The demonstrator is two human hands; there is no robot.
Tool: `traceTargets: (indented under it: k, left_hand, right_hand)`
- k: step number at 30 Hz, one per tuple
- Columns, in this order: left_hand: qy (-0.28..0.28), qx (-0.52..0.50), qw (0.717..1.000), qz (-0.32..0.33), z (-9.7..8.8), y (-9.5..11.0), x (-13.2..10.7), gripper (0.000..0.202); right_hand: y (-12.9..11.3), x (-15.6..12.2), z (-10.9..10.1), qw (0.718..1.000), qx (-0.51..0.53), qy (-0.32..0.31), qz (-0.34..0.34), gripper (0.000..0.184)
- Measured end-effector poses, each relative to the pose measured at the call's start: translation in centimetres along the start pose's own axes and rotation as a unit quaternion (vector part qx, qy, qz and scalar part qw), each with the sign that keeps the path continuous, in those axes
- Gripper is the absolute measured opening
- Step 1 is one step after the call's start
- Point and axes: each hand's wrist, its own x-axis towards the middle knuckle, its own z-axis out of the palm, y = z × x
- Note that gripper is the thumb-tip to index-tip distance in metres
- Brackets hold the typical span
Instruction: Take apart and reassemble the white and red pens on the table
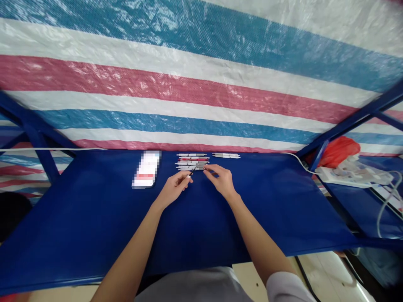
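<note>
Pen stack (192, 162) holding approx 6 pens, too packed for exact no. 2 spare pens (226, 155) lying just right of stack, 1 blurred flat item (146, 169) lying left of it, 1 power strip (346, 174) sitting far right. 1 loose pen (190, 173) sitting in left hand (173, 188) at stack's near edge.

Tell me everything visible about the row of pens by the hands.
The row of pens holds about six slim sticks, mostly white or grey plastic by the look, one red. They lie flat, side by side, running left to right on the blue table near its far edge. The left hand seems to pinch the nearest pen at its dark tip. The right hand rests fingertips on the right ends.
</note>
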Motion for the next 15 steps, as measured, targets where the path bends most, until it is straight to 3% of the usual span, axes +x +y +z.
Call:
traceTargets:
  k: [4, 7, 11, 15]
  left_hand:
    - [0.007, 0.016, 1.0, -0.009, -0.7, -0.1, -0.6, 0.041]
    - [0.005, 0.025, 1.0, -0.006, -1.0, -0.4, -0.8, 0.043]
    - [-0.002, 0.034, 0.999, -0.005, -1.4, -0.6, -1.0, 0.044]
    - [-0.004, 0.041, 0.999, 0.001, -1.7, -0.6, -1.0, 0.045]
  right_hand:
    - [0.6, 0.0, -0.1, 0.971, -0.184, -0.104, -0.114, 0.023]
    - [1.0, 0.3, 0.2, 0.941, -0.248, -0.158, -0.166, 0.026]
    - [1.3, 0.5, 0.2, 0.922, -0.28, -0.187, -0.192, 0.027]
    - [1.4, 0.4, -0.5, 0.923, -0.282, -0.183, -0.188, 0.026]
